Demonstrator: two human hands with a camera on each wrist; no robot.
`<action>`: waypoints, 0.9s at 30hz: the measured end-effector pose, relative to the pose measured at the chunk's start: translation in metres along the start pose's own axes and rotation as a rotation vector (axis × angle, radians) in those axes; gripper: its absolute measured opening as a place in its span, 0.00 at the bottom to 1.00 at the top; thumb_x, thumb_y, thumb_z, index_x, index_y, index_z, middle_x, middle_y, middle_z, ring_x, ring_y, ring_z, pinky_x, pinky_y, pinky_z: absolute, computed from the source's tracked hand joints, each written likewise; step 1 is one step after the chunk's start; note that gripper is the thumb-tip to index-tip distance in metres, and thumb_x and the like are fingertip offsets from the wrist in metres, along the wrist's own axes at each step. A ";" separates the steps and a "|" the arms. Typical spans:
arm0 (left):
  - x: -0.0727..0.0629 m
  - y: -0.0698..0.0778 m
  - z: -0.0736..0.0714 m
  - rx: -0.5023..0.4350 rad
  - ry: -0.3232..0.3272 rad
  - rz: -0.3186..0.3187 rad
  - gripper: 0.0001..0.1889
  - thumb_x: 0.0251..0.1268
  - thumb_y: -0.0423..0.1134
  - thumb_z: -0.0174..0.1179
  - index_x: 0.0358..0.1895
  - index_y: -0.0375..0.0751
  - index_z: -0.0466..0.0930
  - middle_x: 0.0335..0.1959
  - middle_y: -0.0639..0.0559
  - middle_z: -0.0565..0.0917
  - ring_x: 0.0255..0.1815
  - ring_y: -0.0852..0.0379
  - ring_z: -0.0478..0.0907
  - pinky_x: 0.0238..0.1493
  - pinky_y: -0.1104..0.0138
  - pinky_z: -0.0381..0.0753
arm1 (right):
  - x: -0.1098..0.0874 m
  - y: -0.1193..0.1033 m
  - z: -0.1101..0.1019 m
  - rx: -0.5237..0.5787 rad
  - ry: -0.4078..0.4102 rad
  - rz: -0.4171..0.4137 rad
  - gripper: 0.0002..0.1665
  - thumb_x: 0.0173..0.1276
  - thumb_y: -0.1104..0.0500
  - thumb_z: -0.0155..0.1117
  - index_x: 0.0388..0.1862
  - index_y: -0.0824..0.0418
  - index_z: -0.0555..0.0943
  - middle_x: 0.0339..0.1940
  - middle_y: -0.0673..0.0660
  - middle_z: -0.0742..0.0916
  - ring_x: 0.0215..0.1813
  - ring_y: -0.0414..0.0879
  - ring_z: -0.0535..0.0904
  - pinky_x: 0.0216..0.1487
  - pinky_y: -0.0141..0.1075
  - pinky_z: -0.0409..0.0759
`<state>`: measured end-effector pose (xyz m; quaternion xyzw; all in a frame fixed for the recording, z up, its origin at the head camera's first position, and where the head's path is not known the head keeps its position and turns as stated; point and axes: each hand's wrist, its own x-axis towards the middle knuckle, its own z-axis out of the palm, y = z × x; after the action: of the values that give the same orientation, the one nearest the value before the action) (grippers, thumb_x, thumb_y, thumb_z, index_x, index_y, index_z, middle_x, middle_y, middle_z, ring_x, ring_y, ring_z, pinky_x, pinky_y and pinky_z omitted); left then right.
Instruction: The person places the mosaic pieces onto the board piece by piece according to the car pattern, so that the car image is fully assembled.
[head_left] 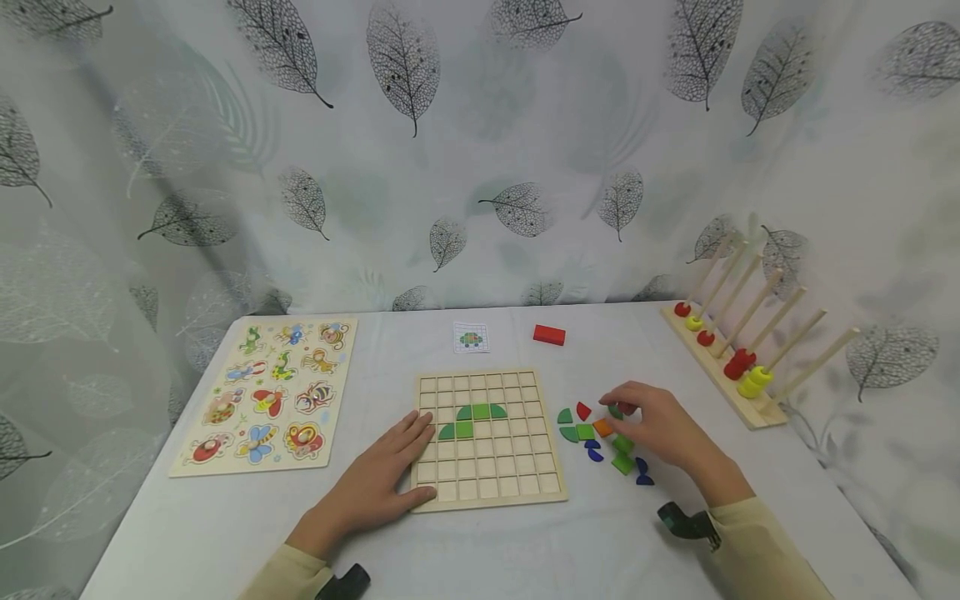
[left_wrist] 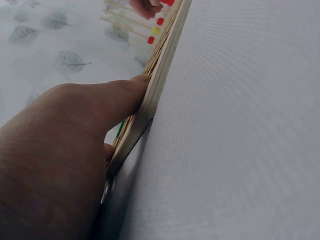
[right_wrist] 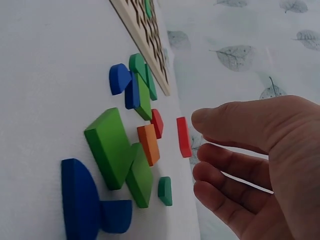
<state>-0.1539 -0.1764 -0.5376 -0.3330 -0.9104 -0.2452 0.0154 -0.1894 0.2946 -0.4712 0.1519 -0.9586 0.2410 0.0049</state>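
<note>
My left hand (head_left: 386, 467) rests along the left edge of a wooden grid board (head_left: 487, 504), fingers straight and thumb at its lower left corner. On the board lie green squares (head_left: 481, 411) and dark green quarter-rounds (head_left: 498, 411). My right hand (head_left: 660, 421) hovers over loose blocks to the right of the board, its thumb and fingers apart with nothing between them in the right wrist view. Close by its fingertips is a dark green quarter-round block (head_left: 615, 412). Around it lie an orange square block (head_left: 603, 427), a red piece (head_left: 583, 411), green squares (head_left: 622, 463) and blue pieces (head_left: 595, 455).
Behind the board lie a small pattern card (head_left: 471, 338) and a red block (head_left: 550, 335). An insect picture puzzle board (head_left: 262, 400) lies at the left. At the right stands a wooden peg rack (head_left: 720, 367) with red and yellow beads. A leaf-patterned curtain hangs behind.
</note>
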 end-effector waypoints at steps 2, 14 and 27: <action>0.000 0.000 0.000 0.000 0.002 0.001 0.49 0.74 0.65 0.64 0.87 0.41 0.60 0.89 0.51 0.56 0.89 0.49 0.48 0.83 0.47 0.60 | 0.000 0.001 0.002 -0.004 -0.013 0.004 0.17 0.70 0.59 0.80 0.57 0.56 0.91 0.48 0.50 0.88 0.48 0.49 0.81 0.50 0.45 0.88; -0.001 0.000 0.001 0.008 0.022 0.018 0.49 0.74 0.66 0.63 0.87 0.40 0.60 0.89 0.50 0.58 0.89 0.47 0.49 0.82 0.46 0.61 | 0.001 0.009 0.014 -0.015 -0.073 -0.008 0.15 0.68 0.61 0.81 0.53 0.55 0.92 0.47 0.46 0.88 0.47 0.44 0.81 0.52 0.45 0.88; 0.000 0.001 0.000 0.009 0.020 0.020 0.49 0.74 0.65 0.64 0.87 0.39 0.61 0.89 0.49 0.58 0.89 0.46 0.50 0.82 0.45 0.62 | 0.004 0.003 0.017 -0.028 -0.111 0.040 0.14 0.68 0.61 0.82 0.52 0.56 0.92 0.46 0.48 0.87 0.46 0.45 0.81 0.52 0.45 0.88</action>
<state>-0.1535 -0.1758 -0.5368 -0.3396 -0.9079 -0.2440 0.0285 -0.1929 0.2878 -0.4870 0.1459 -0.9635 0.2186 -0.0509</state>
